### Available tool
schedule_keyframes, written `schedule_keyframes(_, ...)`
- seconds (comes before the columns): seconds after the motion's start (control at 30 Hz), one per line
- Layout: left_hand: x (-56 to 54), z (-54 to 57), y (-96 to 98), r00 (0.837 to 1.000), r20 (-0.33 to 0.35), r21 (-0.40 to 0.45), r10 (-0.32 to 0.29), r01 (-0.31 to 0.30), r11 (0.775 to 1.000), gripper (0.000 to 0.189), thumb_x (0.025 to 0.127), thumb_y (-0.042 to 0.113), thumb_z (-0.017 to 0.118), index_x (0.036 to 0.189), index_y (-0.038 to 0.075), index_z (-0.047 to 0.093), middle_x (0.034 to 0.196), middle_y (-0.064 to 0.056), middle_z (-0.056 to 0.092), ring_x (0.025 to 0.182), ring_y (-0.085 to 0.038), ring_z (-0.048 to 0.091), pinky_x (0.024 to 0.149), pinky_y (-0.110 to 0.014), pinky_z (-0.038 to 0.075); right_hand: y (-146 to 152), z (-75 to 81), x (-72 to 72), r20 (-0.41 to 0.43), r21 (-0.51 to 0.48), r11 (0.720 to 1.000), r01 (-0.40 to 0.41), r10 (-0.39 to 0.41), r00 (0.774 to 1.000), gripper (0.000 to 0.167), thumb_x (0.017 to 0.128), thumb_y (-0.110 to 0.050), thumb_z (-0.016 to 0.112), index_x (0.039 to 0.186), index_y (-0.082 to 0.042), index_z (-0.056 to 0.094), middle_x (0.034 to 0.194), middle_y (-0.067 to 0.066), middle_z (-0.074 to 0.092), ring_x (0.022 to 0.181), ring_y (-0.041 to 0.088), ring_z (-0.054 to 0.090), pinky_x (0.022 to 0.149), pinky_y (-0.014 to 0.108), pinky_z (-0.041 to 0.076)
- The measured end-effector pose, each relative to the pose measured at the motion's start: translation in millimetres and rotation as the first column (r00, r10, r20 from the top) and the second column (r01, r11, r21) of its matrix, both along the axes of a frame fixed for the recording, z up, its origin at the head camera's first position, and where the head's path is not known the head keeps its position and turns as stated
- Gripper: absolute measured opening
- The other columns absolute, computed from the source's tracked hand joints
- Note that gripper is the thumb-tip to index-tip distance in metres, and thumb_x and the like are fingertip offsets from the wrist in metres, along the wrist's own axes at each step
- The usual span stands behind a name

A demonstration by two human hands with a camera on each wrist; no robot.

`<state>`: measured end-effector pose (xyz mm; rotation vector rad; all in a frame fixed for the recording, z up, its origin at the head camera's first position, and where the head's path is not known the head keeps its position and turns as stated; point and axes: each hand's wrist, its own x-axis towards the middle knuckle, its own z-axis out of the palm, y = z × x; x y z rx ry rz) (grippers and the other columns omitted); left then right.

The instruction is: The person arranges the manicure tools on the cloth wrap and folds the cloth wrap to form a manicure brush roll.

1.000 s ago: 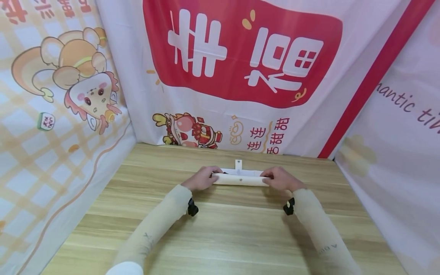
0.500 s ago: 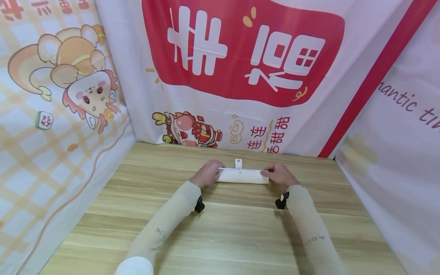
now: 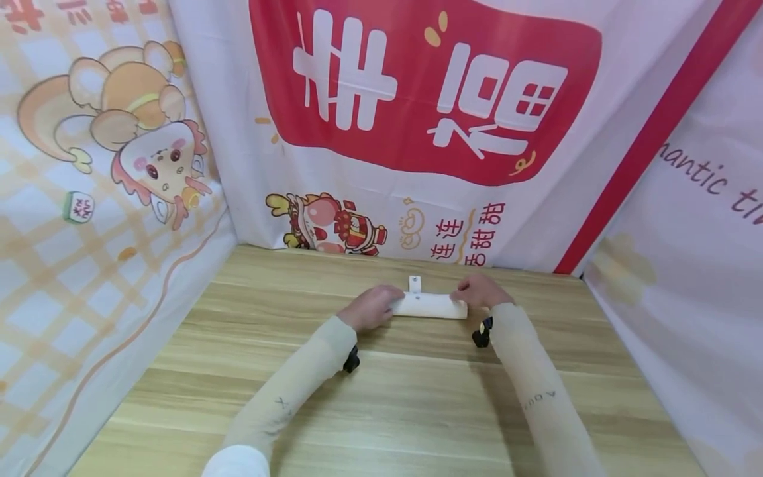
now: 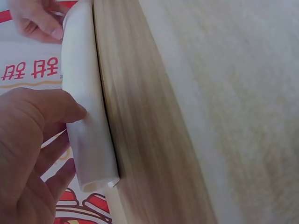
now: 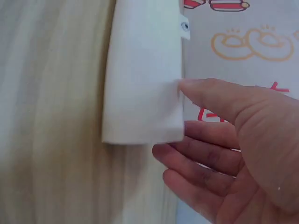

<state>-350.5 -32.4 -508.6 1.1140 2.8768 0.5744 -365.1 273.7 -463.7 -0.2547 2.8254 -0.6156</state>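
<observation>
A white soft case point(image 3: 434, 305), closed into a flattened roll, lies lengthwise near the back of the wooden table. A short white strap point(image 3: 414, 281) with a metal snap sticks out from its far side; a small stud shows on the case's upper edge. My left hand point(image 3: 372, 306) holds the left end, its thumb on top and its fingers along the far side, as the left wrist view shows. At the right end my right hand point(image 3: 481, 290) has its thumb at the far edge, with the fingers curled behind and partly hidden by the case.
A white cloth backdrop point(image 3: 536, 225) with red print rises just behind the case at the table's back edge. Printed cloth walls stand at left point(image 3: 53, 278) and right point(image 3: 685, 265). Bare wooden tabletop point(image 3: 417, 411) lies between the forearms.
The case's front flap has been folded up and over, hiding the white inside seen earlier. Then the left hand has slid right along the case, and the right hand has shifted toward its far edge.
</observation>
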Motion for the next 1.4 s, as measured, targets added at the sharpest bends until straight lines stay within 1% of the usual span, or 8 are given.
schedule_keyframes(0.1,0.4,1.8,-1.2,1.000,0.019,0.005,0.005,-0.005,1.000,0.050,0.095,0.003,0.071,0.144,0.006,0.062,0.148,-0.012,0.064,0.141,-0.029,0.058,0.120,-0.043,0.045,-15.9,8.4,-6.7,-0.014,0.011,0.998,-0.058,0.058,0.998,0.035,0.100,-0.030,0.070,0.113,0.003,0.072,0.113,0.019,0.074,0.103,0.032,0.069,0.093,0.048,0.057)
schedule_keyframes(0.2,-0.4,2.9,-1.6,1.000,0.026,0.006,0.009,-0.009,1.000,0.049,0.095,0.004,0.072,0.143,0.006,0.062,0.148,-0.013,0.064,0.140,-0.030,0.059,0.120,-0.043,0.045,-35.4,8.9,-15.0,-0.057,-0.008,0.994,-0.108,0.107,0.993,0.039,0.099,-0.023,0.071,0.128,0.003,0.068,0.139,0.023,0.067,0.130,0.042,0.063,0.111,0.058,0.049)
schedule_keyframes(0.37,-2.7,1.6,-2.1,0.999,0.048,0.006,-0.003,0.003,1.000,0.048,0.096,0.003,0.071,0.144,0.006,0.062,0.148,-0.013,0.064,0.140,-0.029,0.059,0.120,-0.042,0.045,-62.0,-10.8,-30.0,-0.130,-0.082,0.980,-0.182,0.171,0.977,0.022,0.097,-0.011,0.070,0.109,0.006,0.064,0.127,0.025,0.068,0.122,0.040,0.064,0.108,0.058,0.051)
schedule_keyframes(0.57,-1.7,-0.8,1.0,0.998,0.064,0.009,-0.004,0.004,1.000,0.048,0.097,0.003,0.070,0.144,0.007,0.062,0.148,-0.012,0.064,0.140,-0.028,0.059,0.119,-0.041,0.045,-73.4,-36.9,-36.0,-0.198,-0.200,0.962,-0.185,0.146,0.969,0.033,0.093,0.000,0.070,0.126,0.007,0.066,0.127,0.025,0.068,0.120,0.040,0.066,0.106,0.054,0.053)
schedule_keyframes(0.77,0.5,1.9,0.8,0.997,0.072,0.001,0.016,-0.016,1.000,0.047,0.098,0.003,0.069,0.145,0.007,0.061,0.149,-0.011,0.064,0.141,-0.028,0.058,0.120,-0.041,0.045,-76.8,-36.2,-34.2,-0.201,-0.246,0.957,-0.157,0.108,0.974,0.048,0.094,0.008,0.062,0.141,0.008,0.060,0.140,0.027,0.065,0.128,0.043,0.065,0.110,0.052,0.052)
schedule_keyframes(0.87,-0.4,1.6,-1.2,0.997,0.075,0.010,0.018,-0.019,1.000,0.047,0.098,0.002,0.069,0.144,0.007,0.062,0.148,-0.011,0.064,0.140,-0.028,0.059,0.119,-0.041,0.046,-76.1,-32.7,-31.7,-0.229,-0.249,0.953,-0.174,0.116,0.966,0.039,0.093,0.009,0.065,0.132,0.005,0.068,0.130,0.024,0.071,0.120,0.039,0.070,0.104,0.050,0.056)
schedule_keyframes(1.13,-5.3,2.2,-2.6,0.996,0.081,0.036,0.026,-0.029,0.999,0.048,0.096,-0.001,0.068,0.144,0.006,0.062,0.148,-0.011,0.065,0.140,-0.029,0.060,0.119,-0.041,0.046,-69.1,-27.8,-20.9,-0.314,-0.227,0.937,-0.266,0.189,0.931,0.029,0.093,0.009,0.069,0.116,-0.006,0.079,0.115,0.013,0.079,0.105,0.028,0.075,0.095,0.041,0.061)
schedule_keyframes(1.4,-6.2,2.9,1.3,0.995,0.098,0.039,0.011,-0.015,0.999,0.046,0.097,-0.003,0.066,0.143,0.004,0.063,0.146,-0.012,0.066,0.139,-0.029,0.061,0.118,-0.042,0.047,-64.4,-35.6,-9.5,-0.452,-0.126,0.926,-0.357,0.266,0.851,0.024,0.092,0.007,0.073,0.111,-0.005,0.080,0.113,0.012,0.080,0.104,0.027,0.077,0.092,0.038,0.062)
